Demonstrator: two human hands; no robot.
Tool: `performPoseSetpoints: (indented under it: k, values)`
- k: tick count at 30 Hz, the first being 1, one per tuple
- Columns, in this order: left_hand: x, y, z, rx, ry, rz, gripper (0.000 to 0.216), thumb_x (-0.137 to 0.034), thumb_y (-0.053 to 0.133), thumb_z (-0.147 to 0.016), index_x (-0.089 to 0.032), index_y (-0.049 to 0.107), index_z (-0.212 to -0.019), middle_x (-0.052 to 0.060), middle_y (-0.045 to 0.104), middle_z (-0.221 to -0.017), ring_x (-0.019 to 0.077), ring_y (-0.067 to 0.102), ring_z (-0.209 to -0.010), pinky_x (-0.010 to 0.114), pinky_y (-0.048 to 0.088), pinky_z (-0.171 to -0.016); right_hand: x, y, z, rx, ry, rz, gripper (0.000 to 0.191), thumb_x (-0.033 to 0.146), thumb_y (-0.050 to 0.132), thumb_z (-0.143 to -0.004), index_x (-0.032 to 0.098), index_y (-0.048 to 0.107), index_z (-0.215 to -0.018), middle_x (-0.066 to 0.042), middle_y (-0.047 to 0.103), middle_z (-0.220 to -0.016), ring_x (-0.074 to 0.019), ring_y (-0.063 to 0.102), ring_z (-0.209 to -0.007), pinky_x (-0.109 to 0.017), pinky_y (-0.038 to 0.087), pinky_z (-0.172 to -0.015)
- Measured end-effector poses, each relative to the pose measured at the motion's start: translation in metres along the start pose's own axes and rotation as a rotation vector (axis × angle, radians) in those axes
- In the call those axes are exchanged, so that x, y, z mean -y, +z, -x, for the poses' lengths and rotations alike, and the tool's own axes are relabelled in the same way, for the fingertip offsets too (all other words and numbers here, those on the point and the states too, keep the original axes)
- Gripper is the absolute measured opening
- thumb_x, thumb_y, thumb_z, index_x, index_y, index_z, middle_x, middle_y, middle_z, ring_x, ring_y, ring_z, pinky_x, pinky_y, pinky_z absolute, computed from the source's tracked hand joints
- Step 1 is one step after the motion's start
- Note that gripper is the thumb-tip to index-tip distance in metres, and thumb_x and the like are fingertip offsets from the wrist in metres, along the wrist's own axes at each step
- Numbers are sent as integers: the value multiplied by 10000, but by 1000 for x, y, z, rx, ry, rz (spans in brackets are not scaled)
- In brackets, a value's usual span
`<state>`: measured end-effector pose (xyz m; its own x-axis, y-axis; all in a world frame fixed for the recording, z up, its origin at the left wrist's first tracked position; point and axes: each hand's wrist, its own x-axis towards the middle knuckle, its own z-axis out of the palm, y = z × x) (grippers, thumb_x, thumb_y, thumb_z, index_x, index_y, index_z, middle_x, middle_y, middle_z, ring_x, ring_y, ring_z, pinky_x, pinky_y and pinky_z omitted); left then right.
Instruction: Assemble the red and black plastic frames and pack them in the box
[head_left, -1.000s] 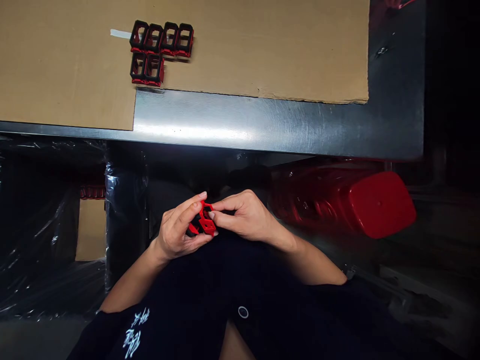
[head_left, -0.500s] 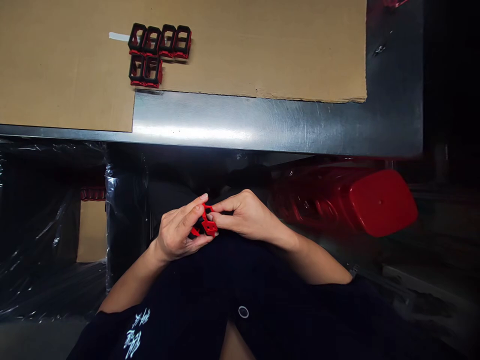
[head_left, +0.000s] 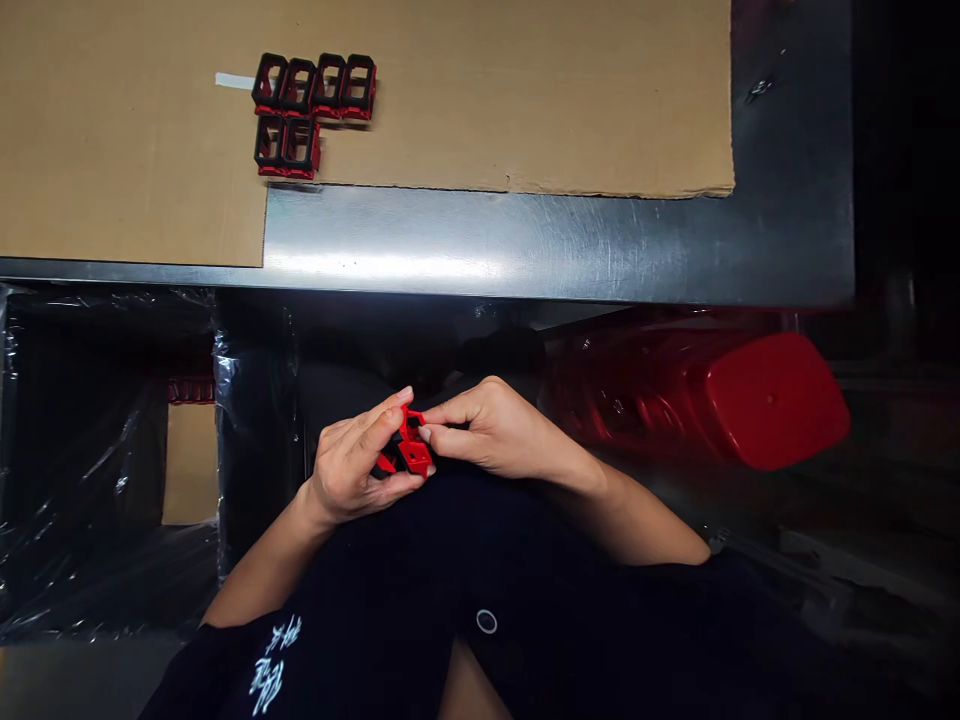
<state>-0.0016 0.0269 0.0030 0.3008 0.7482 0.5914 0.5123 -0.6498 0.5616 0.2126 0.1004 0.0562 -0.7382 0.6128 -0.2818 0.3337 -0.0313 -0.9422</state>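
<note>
Here, left fingers (head_left: 378,434) and right fingers (head_left: 456,408) pinch a red-and-black frame (head_left: 414,457), the table edge (head_left: 480,284) separating them from six similar frames (head_left: 298,111).

Left hand (head_left: 346,470) holds a frame (head_left: 415,456) (red-black).

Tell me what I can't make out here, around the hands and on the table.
In the head view:
Far side of the red-and-black piece: covered by the left hand.
Whether the right hand pinches a small part: its fingers hide it.
Far edge of the cardboard: cut off by the top edge.
Small item on the metal table: too small to identify.
</note>
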Motion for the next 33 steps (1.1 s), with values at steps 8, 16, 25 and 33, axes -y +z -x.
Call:
performPoseSetpoints:
  k: [8,16,25,33]
  values:
    - [-1,-3,-5,9,-8,12,968,-376,882,-763,-113,393,-1556,238,686,-1328,286,751,-1116,330,671,-829,1,-5,2,36,-77,22,288,208,557,-964,142,835,-1001,46,595,-587,-54,420,-499,-193,298,-503]
    - [-2,-5,-8,41,8,4,942,-369,868,-779,-130,396,-1558,239,683,-1330,288,754,-1108,342,671,-821,1,-4,0,5,-57,75,288,253,592,-948,139,818,-809,39,579,-547,-61,420,-486,-214,286,-491]
    - [-3,-8,-13,67,-13,54,890,-343,842,-809,-149,400,-1558,220,695,-1320,276,763,-1088,336,672,-814,2,-13,3,87,-116,88,291,213,551,-966,151,822,-879,49,550,-560,-57,374,-486,-206,290,-502]
    - [-5,-8,-15,71,-2,49,893,-372,839,-811,-142,401,-1555,225,701,-1306,280,765,-1080,330,675,-791,4,-11,1,64,-87,114,275,186,589,-931,149,802,-761,51,553,-523,-52,390,-457,-208,286,-484]
